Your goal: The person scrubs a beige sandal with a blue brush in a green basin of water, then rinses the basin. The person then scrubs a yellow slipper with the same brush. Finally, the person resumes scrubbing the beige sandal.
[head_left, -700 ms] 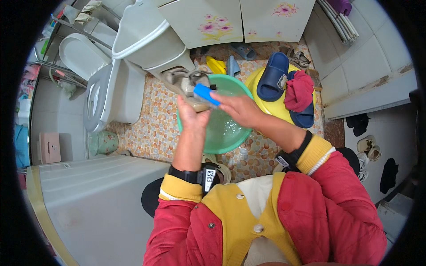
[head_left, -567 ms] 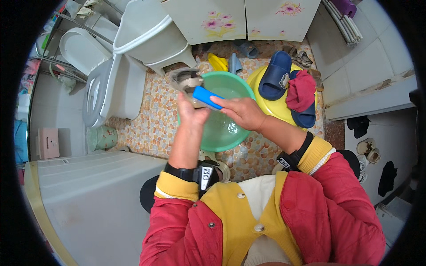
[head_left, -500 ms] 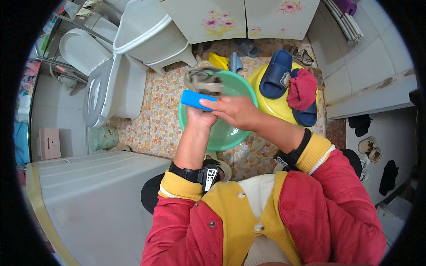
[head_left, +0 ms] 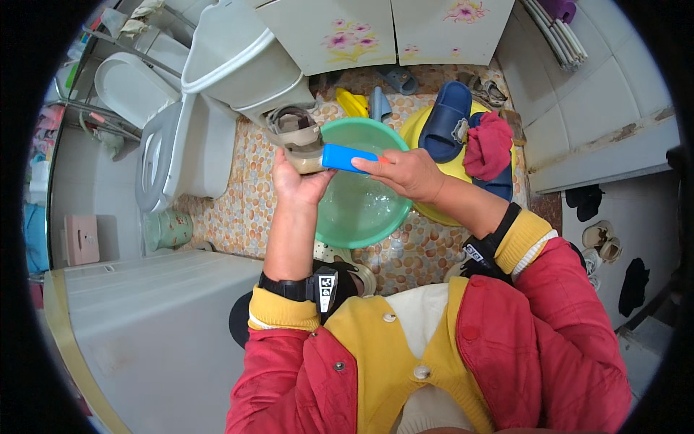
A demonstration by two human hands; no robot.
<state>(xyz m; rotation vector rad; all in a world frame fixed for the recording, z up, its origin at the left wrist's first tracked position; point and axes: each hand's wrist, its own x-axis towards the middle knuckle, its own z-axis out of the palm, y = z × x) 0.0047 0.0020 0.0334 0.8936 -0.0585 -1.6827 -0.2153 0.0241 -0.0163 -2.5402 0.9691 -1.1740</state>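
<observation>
My left hand (head_left: 295, 181) is closed around the sole end of a grey-beige sandal (head_left: 295, 130), held up over the left rim of a green basin (head_left: 394, 230) with water in it. In my right hand (head_left: 408, 173) is a blue scrub brush (head_left: 348, 158), gripped with the thumb along its flat back. The brush's left end is up against the near end of the sandal; its bristles face away and cannot be seen.
Navy slippers (head_left: 442, 123) and a red cloth (head_left: 488, 148) rest on a yellow round support (head_left: 416, 137) at the right. Left stand a white tub (head_left: 238, 69) and a toilet (head_left: 134, 79). A white cabinet (head_left: 340, 32) closes off the back. A grey-white appliance (head_left: 159, 318) is near left.
Both hands have shifted apart. My left hand has carried the sandal left from above the basin to its rim and turned it; the brush has moved slightly right.
</observation>
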